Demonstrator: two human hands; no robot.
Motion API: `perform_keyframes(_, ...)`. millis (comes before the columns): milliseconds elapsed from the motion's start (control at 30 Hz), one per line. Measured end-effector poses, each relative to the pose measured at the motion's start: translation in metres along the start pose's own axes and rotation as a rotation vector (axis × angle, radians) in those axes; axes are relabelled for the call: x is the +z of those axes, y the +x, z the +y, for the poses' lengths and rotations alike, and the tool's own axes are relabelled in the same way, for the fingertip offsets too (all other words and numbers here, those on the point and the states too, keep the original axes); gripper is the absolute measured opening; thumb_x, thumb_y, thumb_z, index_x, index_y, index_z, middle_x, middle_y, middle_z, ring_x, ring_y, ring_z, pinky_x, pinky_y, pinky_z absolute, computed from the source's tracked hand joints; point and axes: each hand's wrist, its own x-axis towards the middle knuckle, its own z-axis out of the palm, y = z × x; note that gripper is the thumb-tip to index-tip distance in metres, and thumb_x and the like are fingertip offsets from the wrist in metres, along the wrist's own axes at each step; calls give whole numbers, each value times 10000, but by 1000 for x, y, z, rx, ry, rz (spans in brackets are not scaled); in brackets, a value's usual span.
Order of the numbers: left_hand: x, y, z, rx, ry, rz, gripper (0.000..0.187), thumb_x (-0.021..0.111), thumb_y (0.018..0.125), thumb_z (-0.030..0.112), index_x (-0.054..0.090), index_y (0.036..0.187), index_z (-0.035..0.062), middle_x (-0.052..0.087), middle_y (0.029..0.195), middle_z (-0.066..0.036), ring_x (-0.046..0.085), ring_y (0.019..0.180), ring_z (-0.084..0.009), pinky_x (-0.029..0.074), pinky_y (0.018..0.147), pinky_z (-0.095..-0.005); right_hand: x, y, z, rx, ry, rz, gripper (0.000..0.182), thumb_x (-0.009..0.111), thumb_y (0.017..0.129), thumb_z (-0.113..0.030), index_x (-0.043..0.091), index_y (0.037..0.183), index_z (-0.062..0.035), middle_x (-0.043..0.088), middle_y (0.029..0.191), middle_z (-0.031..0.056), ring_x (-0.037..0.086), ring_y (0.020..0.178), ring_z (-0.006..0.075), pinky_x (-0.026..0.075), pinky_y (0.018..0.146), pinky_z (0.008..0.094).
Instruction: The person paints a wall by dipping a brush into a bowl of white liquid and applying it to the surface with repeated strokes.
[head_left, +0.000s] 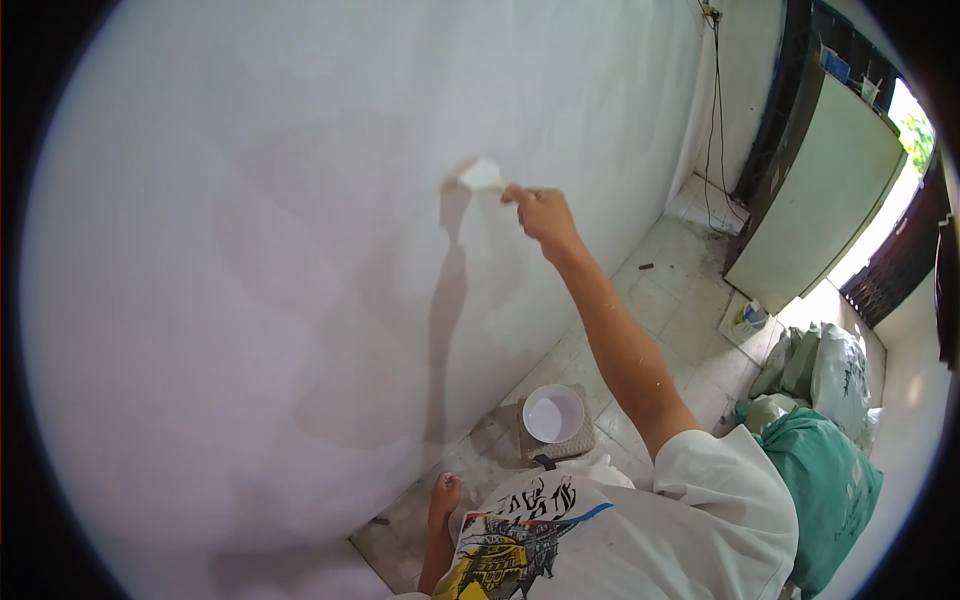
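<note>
A paintbrush [482,175] with a white-coated head is in my right hand [543,214], fingers closed round its handle. The bristles are at the pale wall [340,230], and my arm casts a shadow below them. Low down beside my shirt hangs my left hand [446,492], its fingers curled in and no object visible in it. On the floor between the wall and my body stands a white tub [573,425] with whitish contents. Under it is a beige block or folded mat [586,441].
Green and white sacks [825,470] are piled at the right. Behind them, a pale upright panel or cabinet [820,190] leans in view, with small items on top. Black cables [716,130] hang in the far corner. A small container [750,318] sits on the tiled floor [655,300].
</note>
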Motion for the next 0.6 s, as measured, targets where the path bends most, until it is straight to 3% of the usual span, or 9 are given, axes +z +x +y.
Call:
perform_keyframes(67, 0, 0, -3, 6, -3, -18, 352, 585, 911, 264, 594, 1093, -37, 672, 1028, -205, 658, 980, -304, 500, 852, -370, -8, 0, -23, -10, 171, -5, 331, 556, 960, -288, 699, 891, 2, 381, 504, -37, 338, 435, 71, 260, 411, 260)
perform_keyframes(133, 0, -4, 2, -3, -9, -33, 349, 586, 910, 263, 596, 1089, -37, 672, 1029, -206, 658, 979, -310, 500, 853, -372, 3, -14, 12, 12, 266, 45, 352, 541, 967, -314, 691, 880, -8, 396, 510, -31, 344, 430, 65, 263, 404, 253)
perform_keyframes(167, 0, -4, 8, -10, -11, -38, 348, 586, 910, 263, 596, 1089, -36, 672, 1029, -206, 658, 977, -311, 500, 853, -373, 9, -13, 65, 57, 64, 107, 358, 543, 958, -326, 696, 853, -20, 431, 511, -13, 370, 422, 81, 296, 400, 278)
perform_keyframes(300, -9, -5, 27, -22, -5, -46, 338, 583, 916, 255, 595, 1091, -34, 673, 1026, -207, 660, 978, -308, 500, 855, -370, 30, -76, 237, 425, -183, -49, 306, 594, 893, -310, 714, 791, -47, 499, 503, 59, 422, 411, 132, 343, 400, 335)
perform_keyframes(400, -20, -4, 43, -11, 1, -2, 326, 576, 923, 245, 596, 1091, -33, 675, 1020, -206, 664, 980, -295, 502, 854, -365, 22, -67, 255, 532, -360, -169, 267, 559, 881, -241, 732, 827, -45, 522, 511, 74, 432, 423, 135, 356, 411, 346)
perform_keyframes(500, -23, -3, 33, -5, -52, 49, 317, 573, 926, 238, 597, 1089, -33, 676, 1021, -205, 663, 994, -295, 501, 858, -365, 11, -6, 147, 98, -295, -24, 337, 430, 894, -171, 742, 877, -46, 542, 529, 69, 450, 457, 142, 374, 436, 341)
perform_keyframes(533, -23, -8, 29, -18, -66, 36, 318, 575, 924, 242, 598, 1088, -30, 675, 1022, -204, 662, 994, -297, 500, 858, -367, 3, 1, 91, -120, -216, 58, 346, 419, 908, -166, 742, 887, -46, 495, 514, 34, 423, 453, 129, 346, 428, 322)
perform_keyframes(600, -23, -10, 23, -35, -92, 15, 321, 579, 920, 250, 600, 1084, -25, 675, 1025, -202, 661, 993, -303, 500, 858, -371, -15, -2, -16, -80, 155, 56, 325, 481, 963, -263, 707, 906, -37, 421, 525, -16, 372, 452, 94, 302, 424, 281)
